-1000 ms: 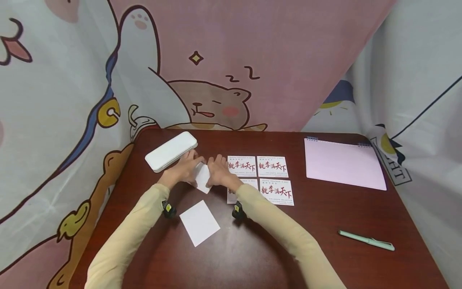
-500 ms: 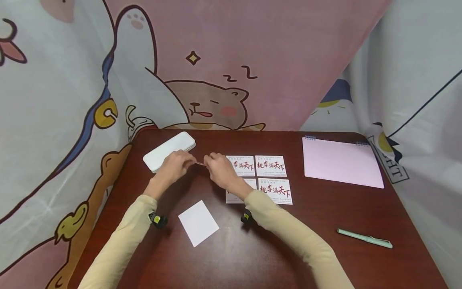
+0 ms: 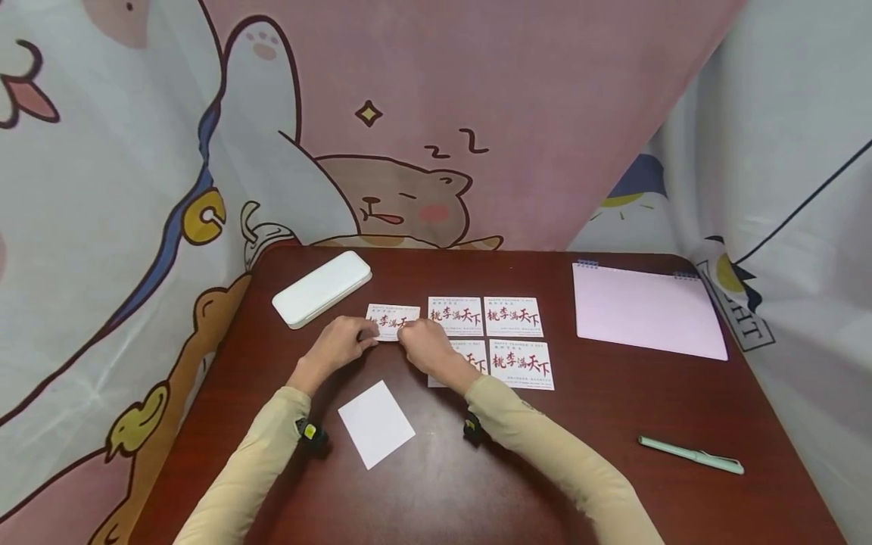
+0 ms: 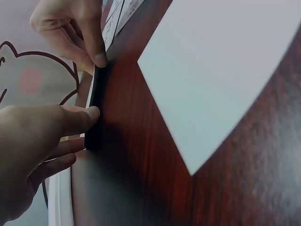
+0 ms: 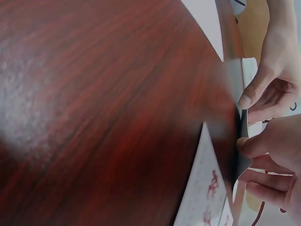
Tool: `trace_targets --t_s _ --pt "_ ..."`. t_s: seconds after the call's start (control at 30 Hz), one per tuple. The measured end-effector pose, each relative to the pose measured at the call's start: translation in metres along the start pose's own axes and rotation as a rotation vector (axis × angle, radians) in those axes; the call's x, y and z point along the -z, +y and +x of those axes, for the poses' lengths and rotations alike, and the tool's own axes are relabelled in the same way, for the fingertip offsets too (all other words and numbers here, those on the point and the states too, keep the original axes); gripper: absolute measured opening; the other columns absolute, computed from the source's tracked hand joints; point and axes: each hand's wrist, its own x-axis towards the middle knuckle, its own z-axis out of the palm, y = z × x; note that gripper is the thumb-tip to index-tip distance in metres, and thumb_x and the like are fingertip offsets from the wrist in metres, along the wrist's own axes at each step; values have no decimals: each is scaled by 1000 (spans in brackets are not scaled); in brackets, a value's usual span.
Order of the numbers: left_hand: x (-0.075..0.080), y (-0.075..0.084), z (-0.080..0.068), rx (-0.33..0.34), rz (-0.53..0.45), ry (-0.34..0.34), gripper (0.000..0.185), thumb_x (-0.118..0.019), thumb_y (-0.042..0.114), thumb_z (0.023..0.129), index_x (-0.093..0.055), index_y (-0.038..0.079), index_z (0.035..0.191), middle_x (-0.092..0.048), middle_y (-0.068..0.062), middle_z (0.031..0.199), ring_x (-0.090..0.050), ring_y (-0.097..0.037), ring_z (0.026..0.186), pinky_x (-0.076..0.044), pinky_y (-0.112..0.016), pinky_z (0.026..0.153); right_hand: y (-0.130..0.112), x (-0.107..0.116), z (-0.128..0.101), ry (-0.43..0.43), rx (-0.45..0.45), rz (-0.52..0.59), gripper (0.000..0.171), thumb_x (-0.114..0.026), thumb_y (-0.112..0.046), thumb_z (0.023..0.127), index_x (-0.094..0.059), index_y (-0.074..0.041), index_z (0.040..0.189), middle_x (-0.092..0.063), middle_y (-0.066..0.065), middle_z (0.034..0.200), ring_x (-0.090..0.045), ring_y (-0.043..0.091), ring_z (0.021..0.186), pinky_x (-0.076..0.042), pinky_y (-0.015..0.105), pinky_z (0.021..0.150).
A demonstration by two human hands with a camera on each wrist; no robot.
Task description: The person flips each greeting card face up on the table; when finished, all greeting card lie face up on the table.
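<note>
I pinch the card (image 3: 391, 321) by its near edge in both hands, left hand (image 3: 339, 342) and right hand (image 3: 424, 347), just left of the grid (image 3: 487, 341), and I'd square it to that row before letting go

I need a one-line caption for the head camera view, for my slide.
Both hands, left hand and right hand, hold a small white printed card with red characters beside four matching cards on a dark red wooden table.

Open counter (image 3: 477, 484) is left toward the near edge, broken only by a blank white card (image 3: 376, 423). Passage beyond the hands is narrowed by the white case (image 3: 322, 288) and the printed cards (image 3: 487, 318).
</note>
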Motion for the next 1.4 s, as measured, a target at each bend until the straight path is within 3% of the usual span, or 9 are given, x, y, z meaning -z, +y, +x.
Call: trace_targets --t_s 0.47,0.9,1.0,1.13,1.23,1.4 --pt "-10 3 15 27 53 15 8 -81 11 85 -80 12 93 -78 -6 89 -74 -27 84 -58 -45 78 9 -4 -2 -94 -107 4 7 -70 -5 81 -72 -10 76 -71 5 72 -69 25 64 -57 35 54" --pt "-14 3 18 54 39 31 12 -78 3 85 -80 11 93 -79 -5 95 -74 -27 89 -59 -44 79 12 -9 -5 -31 -95 12 9 -69 -4 78 -69 -12 73 -69 2 69 -67 21 60 -56 33 53" --pt "-13 6 17 61 20 39 12 -77 4 86 -79 10 97 -78 -6 98 -74 -25 92 -59 -43 81 12 -7 -8 -1 -86 66 9 -71 -5 80 -69 -12 74 -70 1 72 -68 21 63 -57 33 56" --pt "0 14 10 67 -1 34 19 -78 5 86 -77 8 106 -77 -8 107 -73 -26 101 -58 -44 87 11 1 -13 47 -94 177 3 -73 -11 87 -74 -9 89 -75 4 84 -73 23 76 -60 35 67" --pt "15 26 1 39 -39 -35 25 -79 4 84 -76 9 109 -76 -7 110 -71 -26 104 -57 -45 89 5 14 -20 63 -129 248 17 -74 -17 89 -73 -5 102 -76 8 95 -74 26 86 -60 38 74" --pt "36 47 -23 -16 -111 -293 45 -85 2 76 -72 10 118 -70 -7 123 -64 -28 118 -52 -47 100 -19 41 -38 1 -177 303 34 -76 -32 89 -66 -2 103 -68 10 90 -67 25 77 -57 34 61"
